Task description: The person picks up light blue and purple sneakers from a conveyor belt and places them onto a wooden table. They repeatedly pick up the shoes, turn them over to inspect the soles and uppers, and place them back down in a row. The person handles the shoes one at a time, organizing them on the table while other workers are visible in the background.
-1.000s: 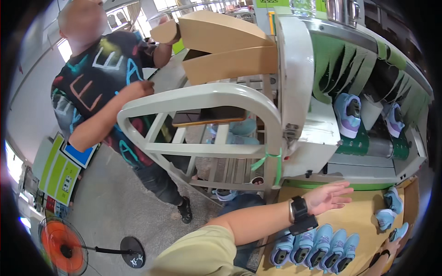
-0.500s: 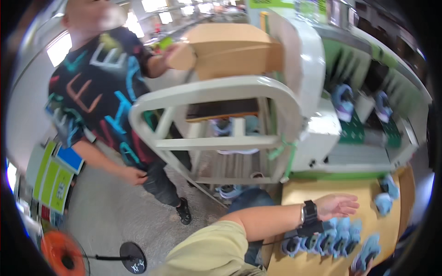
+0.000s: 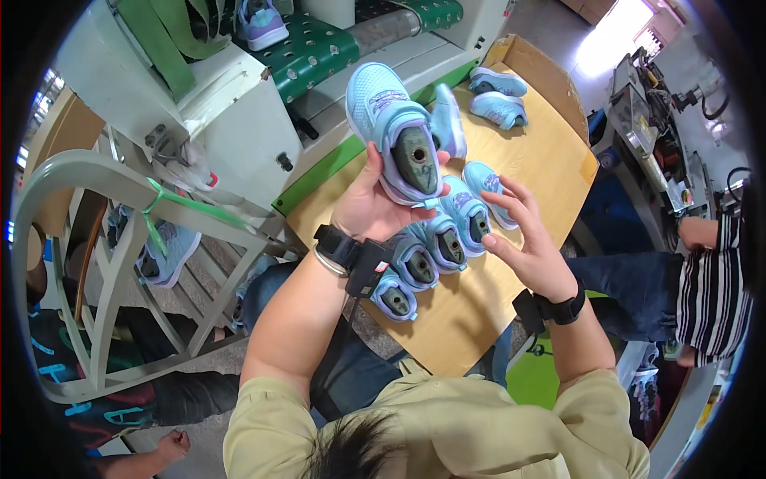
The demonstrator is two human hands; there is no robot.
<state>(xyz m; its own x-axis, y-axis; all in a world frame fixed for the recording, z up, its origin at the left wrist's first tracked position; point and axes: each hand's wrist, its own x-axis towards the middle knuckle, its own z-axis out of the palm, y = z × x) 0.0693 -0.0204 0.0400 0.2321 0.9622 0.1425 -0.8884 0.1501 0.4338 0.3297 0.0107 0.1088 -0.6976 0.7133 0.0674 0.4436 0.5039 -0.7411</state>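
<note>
My left hand (image 3: 369, 206) holds up a light blue sneaker (image 3: 375, 102), fingers under its heel, opening toward me. A dark last (image 3: 416, 156) sits inside the shoe. Just behind it is another blue shoe (image 3: 448, 124), tilted on edge; I cannot tell whether it is held or rests on something. My right hand (image 3: 531, 243), fingers spread and nothing in them, hovers over the right end of a row of similar sneakers (image 3: 441, 239), also with lasts inside. They stand on the light wooden table (image 3: 455, 327).
Two blue shoes (image 3: 499, 109) lie at the table's far side by a cardboard edge (image 3: 550, 84). Beyond stands a machine with a green perforated belt (image 3: 319, 68). At left is a grey-framed rack (image 3: 112, 279) holding shoes. People stand at lower left and right, one in a striped top (image 3: 714, 291).
My view has swung right and down from the person with the box to the table. Now my left hand grips a sneaker, and my right hand is in sight.
</note>
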